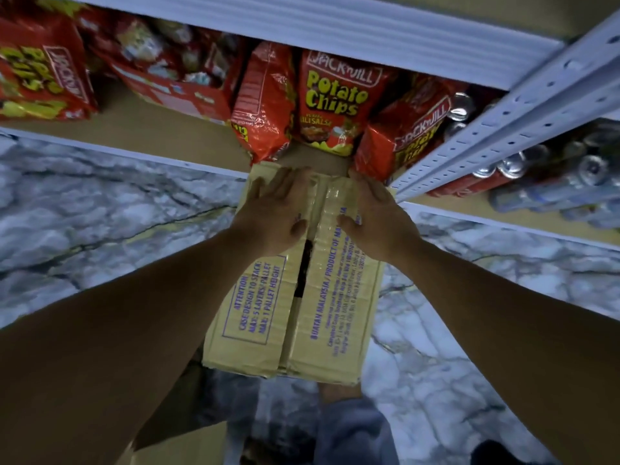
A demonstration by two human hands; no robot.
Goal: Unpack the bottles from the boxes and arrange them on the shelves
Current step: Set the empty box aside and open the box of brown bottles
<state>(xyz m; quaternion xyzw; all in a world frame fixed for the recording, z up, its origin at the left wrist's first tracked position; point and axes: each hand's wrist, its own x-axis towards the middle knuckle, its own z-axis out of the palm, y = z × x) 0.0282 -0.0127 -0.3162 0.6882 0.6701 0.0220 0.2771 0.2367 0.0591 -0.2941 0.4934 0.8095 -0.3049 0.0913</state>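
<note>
Opening step of the unpacking task. Both hands lie on the lid of a pale tan cardboard box with purple print and clear tape (295, 313), which stands on the grey-white marbled floor (100, 213) with its far end just under the fingertips, against the edge of the brown board shelf (167, 129). The left hand (275, 209) is flat, fingers spread and straight on the left flap; the right hand (375, 216) is likewise flat on the right flap, its fingertips reaching the far corner, where any curl over the edge cannot be made out. The two thumbs meet at the taped centre seam, and just nearer the wrists a dark slit (303, 270) shows the seam partly parted. No bottles are visible; they are judged to be inside the closed box. Beyond the fingers stand red foil potato-chip bags (332, 99); beyond the right hand, past a white perforated metal upright (503, 129), lie silver-topped cans (503, 169). The next move probably calls for working the thumbs into the slit, splitting the tape along the seam, and folding both flaps outward to expose the contents.
</note>
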